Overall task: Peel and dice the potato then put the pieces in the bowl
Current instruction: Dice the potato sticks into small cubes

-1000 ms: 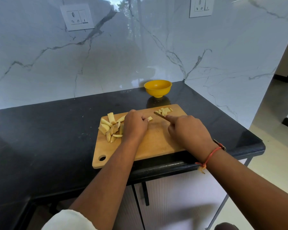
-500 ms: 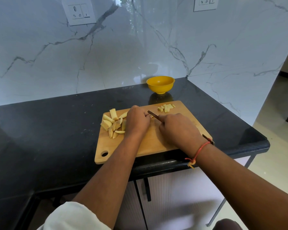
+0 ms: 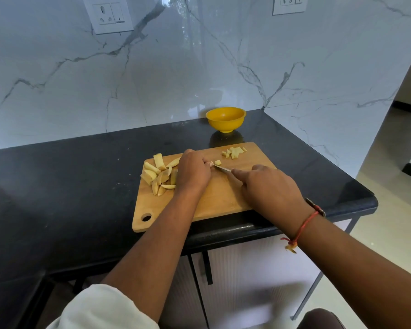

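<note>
Fingers (image 3: 201,160) of the left hand (image 3: 192,173) are curled tight together with the tips pointing down onto the cutting board (image 3: 223,200). They pin a potato strip (image 3: 209,164), of which only a pale end shows at the fingertips. Fingers (image 3: 254,180) of the right hand (image 3: 271,188) are wrapped around the handle of a knife (image 3: 222,169). The handle itself is hidden inside the fist, and the index finger lies stretched along the back of the blade. Blade tip is down on the board, just beside the left fingertips, at the middle of the frame. One small cube (image 3: 217,162) lies on the far side of the blade, touching it or almost touching, I cannot tell which. More diced pieces (image 3: 234,151) sit in a little group near the upper right corner of the board. On the left part of the board, close against the left hand, is a loose pile of long potato wedges (image 3: 158,176), not yet diced. Yellow bowl (image 3: 226,118) stands on the black counter (image 3: 81,186) above the board in the frame, near its far edge but not touching it, and close to the marble wall (image 3: 199,67). Red thread (image 3: 305,224) goes around the right wrist, and a white sleeve (image 3: 100,307) shows at the lower left of the frame
</note>
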`<state>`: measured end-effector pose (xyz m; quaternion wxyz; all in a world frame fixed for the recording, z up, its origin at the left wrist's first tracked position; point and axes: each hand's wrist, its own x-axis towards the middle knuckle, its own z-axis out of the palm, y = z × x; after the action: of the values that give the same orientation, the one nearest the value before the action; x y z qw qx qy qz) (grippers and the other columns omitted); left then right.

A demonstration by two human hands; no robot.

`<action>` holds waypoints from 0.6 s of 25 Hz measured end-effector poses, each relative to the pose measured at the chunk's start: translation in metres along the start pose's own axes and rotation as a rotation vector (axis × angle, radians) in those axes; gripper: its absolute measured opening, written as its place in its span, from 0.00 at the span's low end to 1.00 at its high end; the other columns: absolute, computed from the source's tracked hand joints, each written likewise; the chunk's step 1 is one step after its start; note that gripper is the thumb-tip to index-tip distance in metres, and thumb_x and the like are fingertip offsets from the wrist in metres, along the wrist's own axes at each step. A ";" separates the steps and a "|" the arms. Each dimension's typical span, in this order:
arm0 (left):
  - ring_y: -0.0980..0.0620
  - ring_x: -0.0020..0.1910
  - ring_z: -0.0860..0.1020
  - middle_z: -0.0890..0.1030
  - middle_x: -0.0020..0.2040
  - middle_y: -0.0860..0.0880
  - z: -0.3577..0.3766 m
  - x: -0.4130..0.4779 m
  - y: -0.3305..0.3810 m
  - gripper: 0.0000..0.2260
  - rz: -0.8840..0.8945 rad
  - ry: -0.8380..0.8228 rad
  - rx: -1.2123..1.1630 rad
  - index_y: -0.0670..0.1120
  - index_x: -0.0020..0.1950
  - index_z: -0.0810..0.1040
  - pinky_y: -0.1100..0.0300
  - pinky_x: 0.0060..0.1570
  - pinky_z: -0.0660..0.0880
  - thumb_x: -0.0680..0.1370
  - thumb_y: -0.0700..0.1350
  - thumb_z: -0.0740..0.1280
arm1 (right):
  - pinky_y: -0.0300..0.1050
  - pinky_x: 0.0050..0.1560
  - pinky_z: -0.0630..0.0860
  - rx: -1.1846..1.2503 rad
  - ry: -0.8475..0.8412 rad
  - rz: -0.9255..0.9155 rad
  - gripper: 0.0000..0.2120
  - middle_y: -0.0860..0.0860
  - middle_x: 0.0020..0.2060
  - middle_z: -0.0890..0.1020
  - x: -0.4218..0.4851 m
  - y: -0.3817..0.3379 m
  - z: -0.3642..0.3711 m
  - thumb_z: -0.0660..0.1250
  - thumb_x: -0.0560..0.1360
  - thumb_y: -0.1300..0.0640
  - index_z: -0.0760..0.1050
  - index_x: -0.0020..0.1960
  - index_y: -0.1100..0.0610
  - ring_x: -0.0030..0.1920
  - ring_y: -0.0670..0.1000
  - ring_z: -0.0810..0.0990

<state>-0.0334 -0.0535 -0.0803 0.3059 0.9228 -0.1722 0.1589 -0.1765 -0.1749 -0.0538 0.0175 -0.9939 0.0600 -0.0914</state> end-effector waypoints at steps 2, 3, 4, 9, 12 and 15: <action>0.53 0.47 0.78 0.81 0.52 0.48 -0.002 -0.002 0.002 0.06 -0.003 0.002 -0.019 0.47 0.51 0.86 0.62 0.45 0.73 0.79 0.46 0.70 | 0.47 0.44 0.81 0.057 0.083 0.036 0.22 0.46 0.40 0.69 -0.002 0.003 0.000 0.53 0.84 0.49 0.61 0.77 0.37 0.43 0.49 0.74; 0.53 0.48 0.78 0.81 0.52 0.48 -0.003 -0.002 0.003 0.07 0.001 0.001 -0.027 0.47 0.52 0.86 0.62 0.45 0.72 0.79 0.46 0.70 | 0.48 0.43 0.81 0.089 0.132 0.059 0.21 0.46 0.40 0.71 -0.002 0.005 0.000 0.53 0.84 0.48 0.64 0.76 0.38 0.42 0.49 0.75; 0.53 0.48 0.78 0.81 0.51 0.48 -0.005 -0.003 0.004 0.07 0.010 -0.003 -0.025 0.47 0.52 0.86 0.62 0.45 0.72 0.79 0.47 0.70 | 0.48 0.41 0.81 0.125 0.182 0.077 0.21 0.46 0.39 0.73 0.000 0.007 0.000 0.54 0.83 0.48 0.66 0.75 0.38 0.40 0.49 0.76; 0.52 0.48 0.80 0.85 0.47 0.50 -0.010 -0.007 0.011 0.09 0.028 -0.079 -0.061 0.48 0.52 0.86 0.58 0.47 0.75 0.77 0.51 0.72 | 0.43 0.36 0.79 0.416 0.292 0.204 0.18 0.48 0.37 0.80 0.021 0.011 0.006 0.58 0.81 0.51 0.75 0.69 0.43 0.34 0.48 0.77; 0.51 0.50 0.80 0.85 0.48 0.50 -0.011 -0.001 0.015 0.09 -0.001 -0.136 -0.083 0.48 0.52 0.86 0.56 0.49 0.76 0.76 0.51 0.73 | 0.48 0.41 0.83 0.432 0.280 0.252 0.18 0.49 0.39 0.82 0.023 0.012 0.012 0.57 0.82 0.51 0.76 0.69 0.44 0.36 0.48 0.79; 0.51 0.48 0.80 0.85 0.46 0.49 -0.007 0.006 0.026 0.06 -0.012 -0.140 -0.079 0.47 0.47 0.86 0.58 0.47 0.75 0.76 0.48 0.73 | 0.47 0.40 0.82 0.382 0.297 0.255 0.19 0.49 0.40 0.82 0.023 0.013 0.017 0.56 0.82 0.51 0.74 0.70 0.43 0.37 0.49 0.79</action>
<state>-0.0397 -0.0701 -0.0596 0.3301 0.9199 -0.1936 0.0853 -0.1523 -0.1905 -0.0665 0.2068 -0.9327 0.1682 -0.2429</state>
